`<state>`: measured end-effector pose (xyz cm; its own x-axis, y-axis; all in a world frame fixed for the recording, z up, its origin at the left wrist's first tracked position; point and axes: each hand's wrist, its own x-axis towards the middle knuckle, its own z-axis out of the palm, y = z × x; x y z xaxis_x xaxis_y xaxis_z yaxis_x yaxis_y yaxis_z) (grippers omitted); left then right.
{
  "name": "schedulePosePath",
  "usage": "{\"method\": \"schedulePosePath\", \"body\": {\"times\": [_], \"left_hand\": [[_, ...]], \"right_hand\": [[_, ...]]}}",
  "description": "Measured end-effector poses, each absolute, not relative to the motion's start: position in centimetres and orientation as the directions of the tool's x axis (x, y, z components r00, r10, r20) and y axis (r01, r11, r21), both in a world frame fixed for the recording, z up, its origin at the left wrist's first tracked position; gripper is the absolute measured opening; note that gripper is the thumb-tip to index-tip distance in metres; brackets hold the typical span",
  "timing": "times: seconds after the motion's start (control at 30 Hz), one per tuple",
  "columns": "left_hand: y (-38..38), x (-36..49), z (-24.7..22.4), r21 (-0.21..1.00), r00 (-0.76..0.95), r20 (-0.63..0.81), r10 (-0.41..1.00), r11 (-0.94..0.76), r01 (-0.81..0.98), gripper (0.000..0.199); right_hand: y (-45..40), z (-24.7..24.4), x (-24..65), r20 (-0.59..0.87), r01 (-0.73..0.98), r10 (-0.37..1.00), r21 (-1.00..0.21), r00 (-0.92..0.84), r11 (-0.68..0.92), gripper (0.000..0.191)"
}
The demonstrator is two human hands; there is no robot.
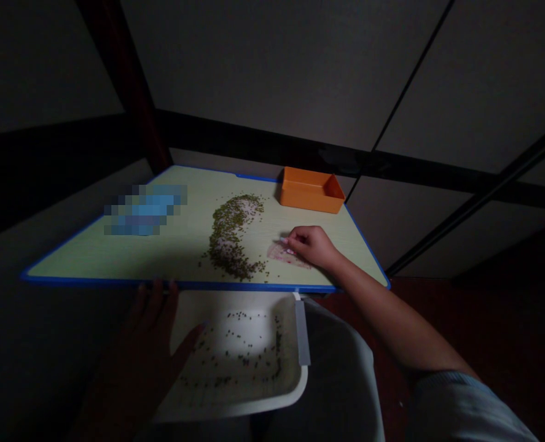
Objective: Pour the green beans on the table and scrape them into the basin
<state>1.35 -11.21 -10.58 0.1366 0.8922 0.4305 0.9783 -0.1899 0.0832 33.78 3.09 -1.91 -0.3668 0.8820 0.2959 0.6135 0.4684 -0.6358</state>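
My right hand [313, 245] rests low over the table, its fingers pinched together. What sits between the fingertips, if anything, is too small to make out. Just under and beside it lies a flat pinkish patch [287, 255] with darker specks. To the left of that hand, a curved heap of small greenish-brown grains [228, 227] spreads over the table, with paler bits among them. In deep shadow, my left hand [150, 344] is open, fingers apart, over the left side of a white plastic tub [235, 408]. Its fingertips reach the table's front edge.
An orange open box [311, 195] stands at the table's back right. A blurred blue item [145, 212] lies at the left. The pale table [189, 184] has a blue rim. Dark grains [249, 359] are scattered inside the tub. Dark wall panels [263, 73] rise behind.
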Motion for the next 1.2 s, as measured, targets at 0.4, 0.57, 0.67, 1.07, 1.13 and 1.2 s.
{"method": "schedulePosePath", "body": {"times": [0.4,0.57,0.67,1.07,1.13,1.2], "left_hand": [[-11.2,1.4,-10.3,0.096,0.114,0.391,0.913,-0.164,0.982,0.089],[-11.2,1.5,-10.3,0.089,0.127,0.400,0.908,-0.177,0.980,0.089],[-11.2,1.6,-10.3,0.091,0.125,0.396,0.910,-0.174,0.980,0.089],[-11.5,2.0,-9.4,0.077,0.112,0.379,0.918,-0.152,0.985,0.087],[-11.4,2.0,-9.4,0.084,0.108,0.375,0.921,-0.150,0.985,0.087],[-11.4,1.9,-9.5,0.088,0.108,0.378,0.919,-0.152,0.984,0.088]], "right_hand": [[2.9,-1.8,34.1,0.252,0.453,0.829,-0.739,-0.499,0.498,0.035],[2.9,-2.0,34.1,0.240,0.438,0.831,-0.758,-0.502,0.483,0.034],[2.9,-2.0,34.2,0.243,0.425,0.841,-0.775,-0.483,0.468,0.035],[2.5,-1.8,34.0,0.231,0.408,0.823,-0.779,-0.519,0.476,0.032],[2.5,-1.9,34.0,0.232,0.417,0.822,-0.771,-0.520,0.481,0.032],[2.5,-1.9,34.0,0.239,0.426,0.827,-0.764,-0.510,0.484,0.032]]}}
